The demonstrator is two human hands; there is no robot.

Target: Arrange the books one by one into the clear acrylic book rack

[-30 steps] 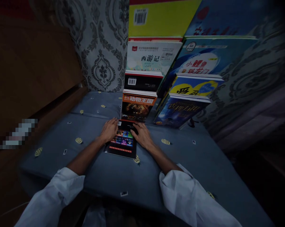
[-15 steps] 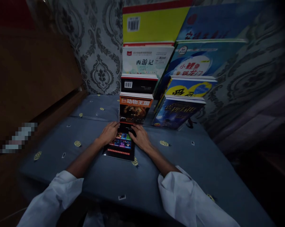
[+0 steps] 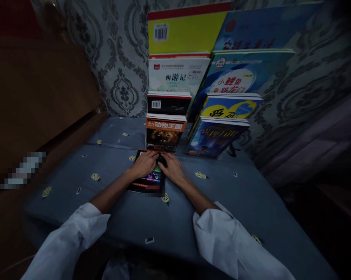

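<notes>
A black book with small colourful pictures and a red strip lies flat on the blue-grey patterned cloth. Over its upper middle rests my left hand, fingers stretched out and lying on the cover. My right hand lies on the book's upper right side, its fingers extended and close to the left hand's fingertips. Neither hand is wrapped round anything. Just behind the fingers stands an orange-topped book with a lion on its cover.
Behind the lion book, more books stand upright in tiers, including a white book and a yellow one. A second column holds a dark blue book. Patterned wallpaper rises behind, and a brown wooden panel borders the left.
My left hand has slid right across the black book, from its left edge to its middle. My right hand stays nearly in place. The view has shifted slightly.
</notes>
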